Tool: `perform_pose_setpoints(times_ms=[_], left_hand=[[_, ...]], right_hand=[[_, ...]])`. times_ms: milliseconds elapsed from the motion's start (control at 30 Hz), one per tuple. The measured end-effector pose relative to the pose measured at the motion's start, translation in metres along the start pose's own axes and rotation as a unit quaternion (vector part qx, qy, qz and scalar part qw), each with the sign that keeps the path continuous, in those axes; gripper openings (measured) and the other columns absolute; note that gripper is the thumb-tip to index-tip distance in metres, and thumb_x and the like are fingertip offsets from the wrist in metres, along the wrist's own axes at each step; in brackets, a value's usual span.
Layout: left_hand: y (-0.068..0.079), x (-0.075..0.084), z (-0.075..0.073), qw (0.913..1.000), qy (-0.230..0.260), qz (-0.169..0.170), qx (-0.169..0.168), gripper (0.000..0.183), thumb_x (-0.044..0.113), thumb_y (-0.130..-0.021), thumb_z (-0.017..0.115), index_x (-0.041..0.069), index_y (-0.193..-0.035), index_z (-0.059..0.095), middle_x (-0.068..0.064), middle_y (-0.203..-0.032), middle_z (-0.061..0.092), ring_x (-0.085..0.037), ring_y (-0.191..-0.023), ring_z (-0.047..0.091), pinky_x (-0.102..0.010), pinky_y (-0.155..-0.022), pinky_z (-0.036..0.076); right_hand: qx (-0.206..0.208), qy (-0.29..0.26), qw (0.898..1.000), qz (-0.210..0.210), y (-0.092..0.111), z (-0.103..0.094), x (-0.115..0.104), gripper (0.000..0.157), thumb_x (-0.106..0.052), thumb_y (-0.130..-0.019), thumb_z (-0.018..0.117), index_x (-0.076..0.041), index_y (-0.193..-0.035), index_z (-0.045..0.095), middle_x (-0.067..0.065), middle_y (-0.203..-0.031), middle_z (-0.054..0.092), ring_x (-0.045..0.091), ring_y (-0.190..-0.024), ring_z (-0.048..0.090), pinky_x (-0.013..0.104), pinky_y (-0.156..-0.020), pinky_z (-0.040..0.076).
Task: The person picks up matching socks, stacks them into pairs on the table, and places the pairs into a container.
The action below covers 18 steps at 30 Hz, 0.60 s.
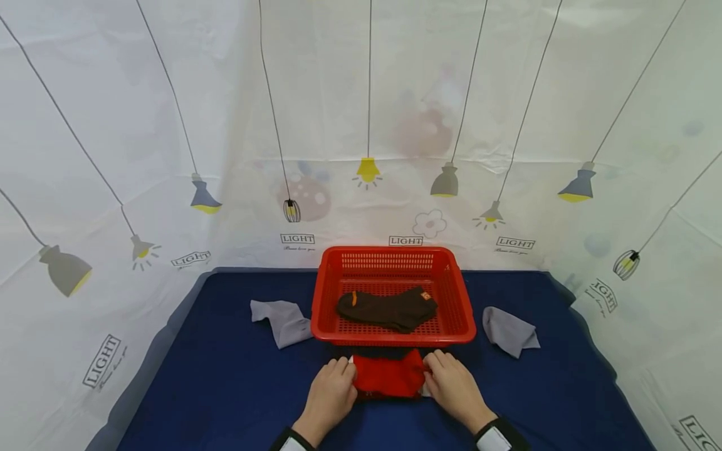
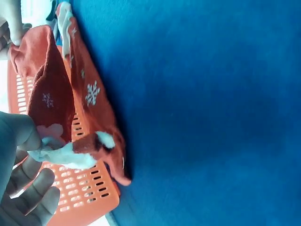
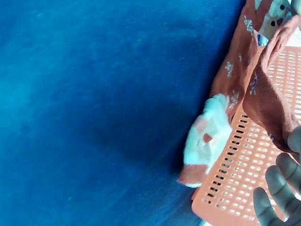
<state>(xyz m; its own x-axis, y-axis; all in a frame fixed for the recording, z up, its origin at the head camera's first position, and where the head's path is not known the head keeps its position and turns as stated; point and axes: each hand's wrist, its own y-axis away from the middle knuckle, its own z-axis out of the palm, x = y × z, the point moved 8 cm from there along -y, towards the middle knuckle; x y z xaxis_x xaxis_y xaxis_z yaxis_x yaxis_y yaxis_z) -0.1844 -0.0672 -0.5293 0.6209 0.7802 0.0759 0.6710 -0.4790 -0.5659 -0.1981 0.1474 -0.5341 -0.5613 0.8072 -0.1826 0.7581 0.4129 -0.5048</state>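
Observation:
A red sock (image 1: 389,374) with white patches and snowflakes is stretched between both hands, in front of the basket. My left hand (image 1: 329,391) pinches a white part of it between thumb and forefinger, the other fingers loosely bent in the left wrist view. At the opposite end, my right hand (image 1: 455,387) pinches the red fabric with thumb and fingertips. Beneath the held sock lies a second red sock (image 2: 91,89), matching in snowflakes, flat on the blue cloth; its white patch (image 3: 209,134) shows in the right wrist view.
Behind the hands stands a red plastic basket (image 1: 393,341) with a pair of dark brown socks (image 1: 386,310) in it. Grey socks (image 1: 284,322) lie left of the basket, and another grey bundle (image 1: 509,332) lies right. White printed sheeting (image 1: 350,94) surrounds the blue-covered table (image 1: 225,388).

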Motion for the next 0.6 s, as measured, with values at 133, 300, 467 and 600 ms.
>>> perform_pose_setpoints(times_ms=[133,300,467,600], left_hand=[[0.004,0.007,0.002,0.9999,0.010,0.001,-0.013,0.030,0.002,-0.064,0.079,0.013,-0.078,0.055,-0.001,-0.075,0.045,-0.017,-0.063,0.046,-0.027,-0.055,0.036],[0.010,0.014,0.005,0.9994,0.024,0.011,-0.023,0.031,0.002,-0.064,0.079,0.014,-0.078,0.054,0.001,-0.077,0.046,-0.016,-0.064,0.045,-0.025,-0.055,0.036],[0.015,0.019,0.010,0.9976,0.046,0.011,-0.050,0.030,0.001,-0.068,0.079,0.014,-0.079,0.054,0.002,-0.079,0.047,-0.013,-0.064,0.042,-0.022,-0.057,0.034],[0.018,0.024,0.014,0.9967,0.044,0.016,-0.066,0.029,0.003,-0.068,0.079,0.014,-0.079,0.055,0.002,-0.080,0.047,-0.012,-0.064,0.041,-0.022,-0.057,0.033]], right_hand=[[-0.001,0.002,1.000,0.004,0.007,-0.001,0.003,0.034,-0.001,-0.071,0.088,-0.012,-0.090,0.062,-0.005,-0.081,0.051,0.011,-0.068,0.049,0.027,-0.059,0.043],[-0.001,0.004,1.000,0.006,0.017,-0.005,0.004,0.036,-0.002,-0.069,0.089,-0.013,-0.087,0.059,-0.007,-0.078,0.045,0.010,-0.065,0.044,0.025,-0.057,0.039],[-0.036,-0.003,0.999,0.039,0.025,-0.006,0.009,0.033,-0.003,-0.074,0.087,-0.014,-0.088,0.059,-0.008,-0.080,0.045,0.009,-0.068,0.045,0.027,-0.059,0.041],[-0.058,-0.009,0.996,0.064,0.033,-0.005,0.016,0.032,-0.002,-0.077,0.085,-0.016,-0.086,0.058,-0.008,-0.079,0.045,0.009,-0.068,0.044,0.028,-0.060,0.040]])
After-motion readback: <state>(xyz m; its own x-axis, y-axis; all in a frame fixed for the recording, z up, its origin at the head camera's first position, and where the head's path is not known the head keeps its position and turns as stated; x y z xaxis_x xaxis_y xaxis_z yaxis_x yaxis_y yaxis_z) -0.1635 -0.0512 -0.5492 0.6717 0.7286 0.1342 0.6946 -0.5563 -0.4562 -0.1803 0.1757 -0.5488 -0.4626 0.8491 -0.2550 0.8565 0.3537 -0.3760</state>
